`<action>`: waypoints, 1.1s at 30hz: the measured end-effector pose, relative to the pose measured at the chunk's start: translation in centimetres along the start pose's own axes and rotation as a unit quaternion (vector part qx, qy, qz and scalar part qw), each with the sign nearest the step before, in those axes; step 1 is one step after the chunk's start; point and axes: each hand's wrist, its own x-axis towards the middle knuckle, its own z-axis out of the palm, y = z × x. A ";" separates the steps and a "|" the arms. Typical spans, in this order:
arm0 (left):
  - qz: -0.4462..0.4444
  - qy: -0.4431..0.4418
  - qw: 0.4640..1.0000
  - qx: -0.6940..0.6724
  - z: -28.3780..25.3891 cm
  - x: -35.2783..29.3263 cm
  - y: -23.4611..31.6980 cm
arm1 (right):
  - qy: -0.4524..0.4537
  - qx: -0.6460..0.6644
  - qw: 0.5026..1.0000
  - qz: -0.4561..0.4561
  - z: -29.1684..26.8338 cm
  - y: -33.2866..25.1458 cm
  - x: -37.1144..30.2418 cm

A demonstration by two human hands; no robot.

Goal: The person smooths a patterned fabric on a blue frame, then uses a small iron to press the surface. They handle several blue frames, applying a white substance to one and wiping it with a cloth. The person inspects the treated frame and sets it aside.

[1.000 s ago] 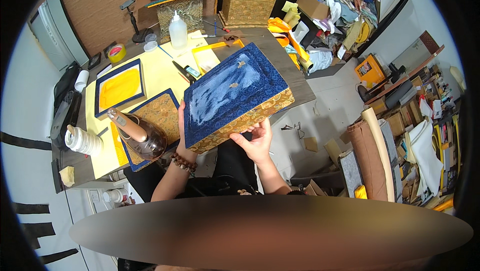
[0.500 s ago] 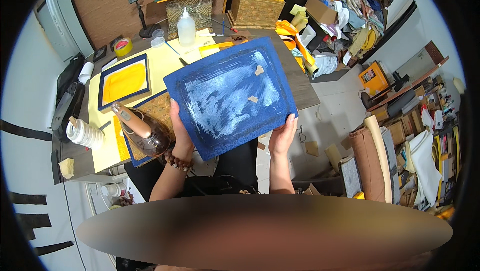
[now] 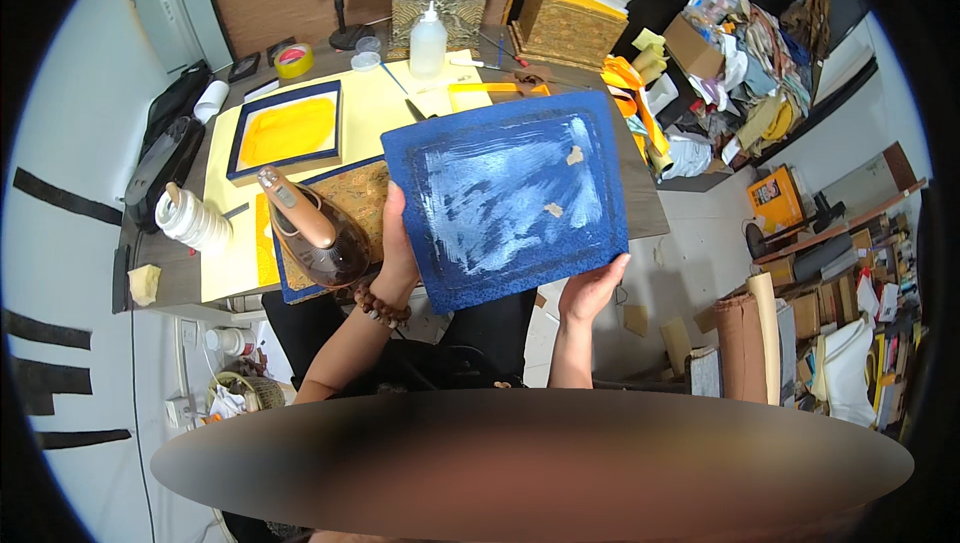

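Observation:
A blue fabric-like panel (image 3: 470,283) with rounded corners is held up over my lap. White streaks cover its middle, and two small tan scraps lie on it. My left hand (image 3: 398,248) grips its left edge, with the thumb on the face and the other fingers hidden behind. At the lower right corner my right hand (image 3: 590,291) holds the edge, its fingers partly hidden beneath. Close to my left hand stands a dark brown spray bottle (image 3: 335,253) with a copper-coloured top, overlapping a tan patterned board (image 3: 355,190) edged in blue.
On the desk are a blue-framed tray (image 3: 335,148) with a yellow inside, a clear squeeze bottle (image 3: 428,51), a tape roll (image 3: 293,61) and a white ridged container (image 3: 195,223). A patterned box (image 3: 560,31) stands at the back. Piled scraps (image 3: 725,63) lie right.
The view has turned, shifting the desk rightward and up in the picture. The blue panel sits less tilted, its lower right corner and my right hand lower. Both hands keep holding it.

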 end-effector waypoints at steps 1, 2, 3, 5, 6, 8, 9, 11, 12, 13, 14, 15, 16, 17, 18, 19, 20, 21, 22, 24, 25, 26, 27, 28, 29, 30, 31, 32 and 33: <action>-0.005 -0.010 1.000 -0.012 0.0 -0.1 -0.1 | -0.004 0.007 1.000 -0.008 0.0 0.0 0.0; -0.012 -0.016 0.999 -0.026 0.0 -0.2 -0.2 | 0.001 0.003 1.000 -0.007 -0.1 0.1 0.0; -0.010 -0.037 0.998 -0.054 -0.1 -0.3 -0.3 | 0.012 0.009 1.000 0.005 -0.1 0.2 0.0; -0.003 -0.027 0.999 -0.039 -0.5 -0.2 -0.7 | 0.019 0.023 1.000 0.007 -0.1 0.3 0.1; 0.008 -0.029 0.999 -0.033 -0.7 -0.1 -1.0 | 0.021 0.030 0.999 0.008 -0.1 0.4 0.1; 0.017 -0.039 0.999 0.010 -1.4 0.2 -1.2 | 0.021 0.036 0.999 0.014 -0.1 0.5 0.1; 0.023 -0.044 0.999 0.004 -1.6 0.3 -1.3 | 0.020 0.042 0.999 0.013 -0.1 0.6 0.1; 0.024 -0.045 0.999 0.011 -1.8 0.3 -1.4 | 0.016 0.042 0.999 0.019 -0.2 0.8 0.0; 0.027 -0.031 0.999 -0.002 -1.6 0.3 -1.4 | 0.015 0.047 0.999 0.016 -0.4 0.9 0.1; 0.030 -0.019 0.999 -0.016 -1.3 0.2 -1.4 | 0.010 0.036 0.999 0.016 -0.6 1.1 0.3; 0.026 -0.009 0.999 -0.027 -0.9 0.1 -1.2 | 0.006 0.029 0.999 0.011 -0.8 1.4 0.7; 0.029 0.017 0.999 -0.025 -0.6 0.1 -0.9 | -0.016 0.023 1.000 -0.006 -1.1 1.7 1.2; 0.024 0.040 0.999 -0.020 -0.3 0.1 -0.4 | -0.035 0.011 0.999 0.009 -1.5 2.0 1.9; 0.023 0.059 0.998 -0.020 0.1 0.1 0.0 | -0.042 -0.015 0.999 -0.024 -1.9 2.5 2.9; 0.021 0.072 0.996 -0.055 0.5 0.0 0.3 | -0.002 -0.088 0.996 0.017 -2.4 2.8 3.8; 0.014 0.136 0.989 -0.062 0.8 0.4 0.7 | 0.021 -0.156 0.987 0.043 -2.8 3.0 4.7; 0.031 0.114 0.990 -0.074 0.8 0.5 1.3 | 0.021 -0.180 0.983 0.003 -2.8 3.7 5.5; 0.054 0.135 0.986 -0.080 1.1 0.8 1.6 | 0.040 -0.217 0.975 -0.007 -2.7 4.2 6.2; 0.082 0.148 0.983 -0.078 1.1 1.0 2.0 | 0.042 -0.399 0.913 -0.068 -2.7 4.4 6.5; 0.150 0.172 0.972 -0.048 1.3 1.5 2.6 | -0.047 -0.542 0.824 -0.155 -2.3 5.1 6.9; 0.194 0.173 0.965 -0.021 1.4 1.6 2.8 | -0.084 -0.609 0.762 -0.203 -2.0 5.5 6.9; 0.221 0.148 0.964 -0.017 1.4 1.8 3.1 | -0.092 -0.652 0.721 -0.217 -1.8 5.8 7.0; 0.226 0.147 0.963 -0.022 1.4 2.0 3.3 | -0.101 -0.691 0.673 -0.246 -1.6 6.1 7.0; 0.231 0.147 0.961 -0.026 1.4 2.0 3.5 | -0.095 -0.693 0.665 -0.259 -1.5 6.5 7.6; 0.234 0.152 0.960 -0.033 1.4 2.1 3.7 | -0.108 -0.709 0.664 -0.211 -1.5 6.8 8.3; 0.244 0.154 0.958 -0.015 1.4 2.1 3.8 | -0.120 -0.713 0.660 -0.204 -1.8 7.2 9.2; 0.240 0.158 0.958 -0.006 1.3 2.2 3.8 | -0.129 -0.716 0.657 -0.197 -2.0 7.6 10.2; 0.237 0.160 0.958 0.001 1.2 2.2 3.9 | -0.145 -0.736 0.643 -0.156 -2.3 8.2 11.3; 0.243 0.149 0.959 0.011 1.0 2.3 3.9 | -0.138 -0.723 0.656 -0.165 -2.7 8.7 12.4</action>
